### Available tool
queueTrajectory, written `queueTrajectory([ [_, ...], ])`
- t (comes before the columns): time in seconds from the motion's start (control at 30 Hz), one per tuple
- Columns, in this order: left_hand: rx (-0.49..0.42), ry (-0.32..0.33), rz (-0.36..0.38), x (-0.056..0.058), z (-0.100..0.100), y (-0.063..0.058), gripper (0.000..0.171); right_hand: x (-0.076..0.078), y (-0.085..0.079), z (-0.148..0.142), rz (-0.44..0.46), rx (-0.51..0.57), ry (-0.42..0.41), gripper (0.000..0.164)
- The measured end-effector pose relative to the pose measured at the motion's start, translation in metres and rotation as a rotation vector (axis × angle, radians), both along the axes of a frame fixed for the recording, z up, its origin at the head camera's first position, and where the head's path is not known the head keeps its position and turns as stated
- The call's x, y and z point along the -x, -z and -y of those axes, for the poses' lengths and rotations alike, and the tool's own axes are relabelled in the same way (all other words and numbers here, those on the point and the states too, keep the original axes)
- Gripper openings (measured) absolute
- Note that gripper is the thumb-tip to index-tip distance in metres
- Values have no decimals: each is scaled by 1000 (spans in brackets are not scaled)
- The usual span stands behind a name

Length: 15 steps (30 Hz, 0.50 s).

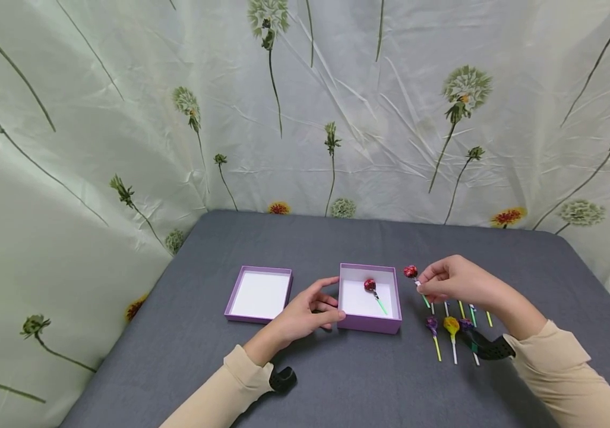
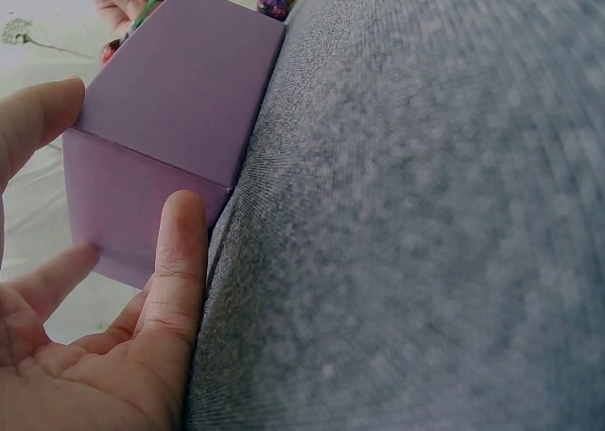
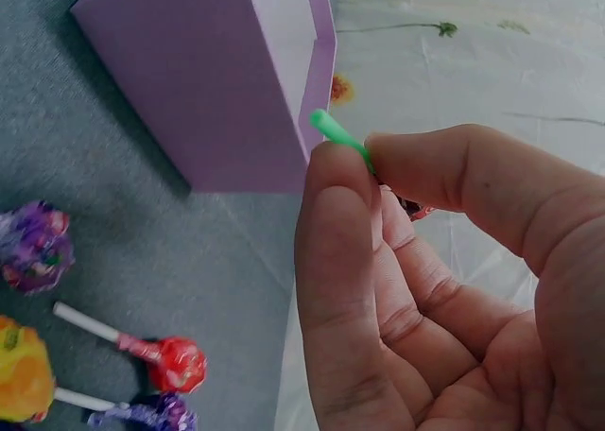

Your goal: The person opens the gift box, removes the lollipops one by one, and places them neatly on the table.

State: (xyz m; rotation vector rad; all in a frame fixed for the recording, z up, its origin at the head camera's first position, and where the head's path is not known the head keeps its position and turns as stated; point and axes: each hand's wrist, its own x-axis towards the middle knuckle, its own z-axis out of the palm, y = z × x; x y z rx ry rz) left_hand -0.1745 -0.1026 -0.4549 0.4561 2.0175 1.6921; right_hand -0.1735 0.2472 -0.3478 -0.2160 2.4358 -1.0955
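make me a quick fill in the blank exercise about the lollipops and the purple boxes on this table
1. The right hand pinches a red lollipop by its ____ stick.
2. The left hand touches the purple box that holds ____ lollipop.
3. The other purple tray, to the left, has ____ lollipops in it.
4. The table is covered in ____ cloth.

Missing words: green; one; no; grey

Both arms wear long cream-beige sleeves of soft, plain fabric that end in snug cuffs at the wrists. A black strap-like mount sits under each wrist: a short dark block at the left cuff, and a longer curved black band with small perforations at the right. The hands, left hand [image 1: 305,315] and right hand [image 1: 457,280], are bare, without rings or gloves.
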Motion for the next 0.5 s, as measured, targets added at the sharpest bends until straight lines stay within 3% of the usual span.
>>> queueTrajectory([
  [0.5, 3, 2, 3, 0, 0, 0, 74, -18, 15, -28, 4, 48, 32, 26],
])
